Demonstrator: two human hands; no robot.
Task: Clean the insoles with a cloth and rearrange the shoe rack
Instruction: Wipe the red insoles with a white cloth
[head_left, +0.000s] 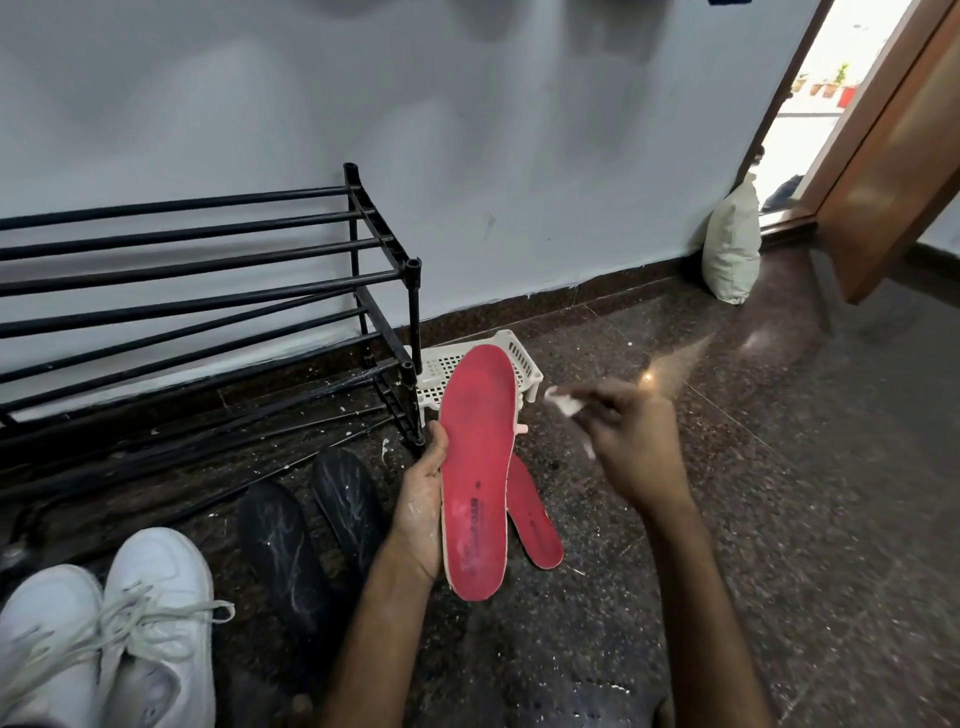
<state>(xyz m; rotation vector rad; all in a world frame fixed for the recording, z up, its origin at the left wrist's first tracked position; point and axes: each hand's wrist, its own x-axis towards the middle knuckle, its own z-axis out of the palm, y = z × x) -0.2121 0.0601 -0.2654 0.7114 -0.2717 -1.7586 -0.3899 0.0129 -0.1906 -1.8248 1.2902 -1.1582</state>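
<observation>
Wiping step: left hand (421, 514) grips red insole (478, 467), right hand (623, 441) pinches cloth (563, 402); next, likely cloth onto insole.

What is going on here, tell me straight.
A person is cleaning insoles on the floor. The left hand holds a red foam insole upright, while the right hand, blurred, pinches a small white cloth just beside it. A second red insole and two black insoles lie on the dark stone floor. The black metal shoe rack holds nothing in view; white sneakers sit nearby.
</observation>
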